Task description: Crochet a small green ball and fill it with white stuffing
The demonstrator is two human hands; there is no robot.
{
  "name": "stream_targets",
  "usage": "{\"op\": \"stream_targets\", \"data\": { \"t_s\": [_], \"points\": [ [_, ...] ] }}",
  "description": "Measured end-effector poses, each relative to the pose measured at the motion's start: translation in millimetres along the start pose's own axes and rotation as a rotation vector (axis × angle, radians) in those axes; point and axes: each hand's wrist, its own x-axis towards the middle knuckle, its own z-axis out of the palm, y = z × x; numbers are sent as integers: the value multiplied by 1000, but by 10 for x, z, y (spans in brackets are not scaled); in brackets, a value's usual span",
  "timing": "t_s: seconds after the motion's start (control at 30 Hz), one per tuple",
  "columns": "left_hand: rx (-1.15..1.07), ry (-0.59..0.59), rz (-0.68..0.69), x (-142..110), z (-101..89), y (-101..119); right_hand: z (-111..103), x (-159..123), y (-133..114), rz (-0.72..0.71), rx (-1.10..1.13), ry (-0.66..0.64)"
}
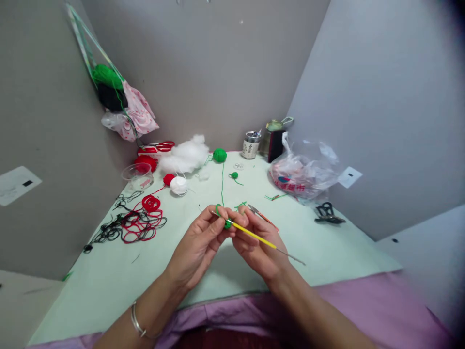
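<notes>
My left hand (201,242) pinches a small green crochet piece (227,224), with green yarn looped over its fingers. The strand (223,182) runs back to a green yarn ball (219,155) near the wall. My right hand (254,247) is closed round a yellow-handled crochet hook (254,236), whose tip is in the green piece and whose metal end sticks out to the right. Both hands hover over the pale green table (109,286), close together at its middle.
Tangled red and black yarn (134,224) lies at the left. Behind it are a clear cup (138,176), red and white balls (175,183), white stuffing (185,155) and red scissors (160,146). A plastic bag (303,172), jars (250,144), small snips (263,216) and a black clip (328,213) lie to the right.
</notes>
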Motion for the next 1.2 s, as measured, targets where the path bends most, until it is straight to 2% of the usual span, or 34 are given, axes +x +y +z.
{"op": "stream_targets", "data": {
  "t_s": [0.13,0.23,0.3,0.4,0.53,0.6,0.73,0.83,1.0,1.1,1.2],
  "points": [
    [130,-19,-13,229,-84,90,48,253,-223,12,-270,0],
    [234,37,-68,384,-195,113,-1,439,-334,30,-453,5],
    [307,64,-114,478,-285,110,-71,533,-358,52,-523,35],
    [386,41,-193,594,-430,61,-205,611,-338,78,-612,77],
    [392,46,-289,643,-587,-72,-384,636,-276,131,-761,108],
    [358,83,-333,627,-643,-130,-454,646,-247,169,-763,113],
    [255,176,-393,607,-741,-154,-541,698,-200,209,-600,139],
    [202,213,-366,642,-810,-125,-581,742,-186,148,-641,131],
    [219,318,-349,714,-881,-109,-618,766,-179,9,-933,157],
    [242,367,-346,738,-891,-107,-626,762,-170,-131,-1104,177],
    [256,355,-348,741,-894,-103,-645,762,-166,-274,-1227,179]
  ]
}}
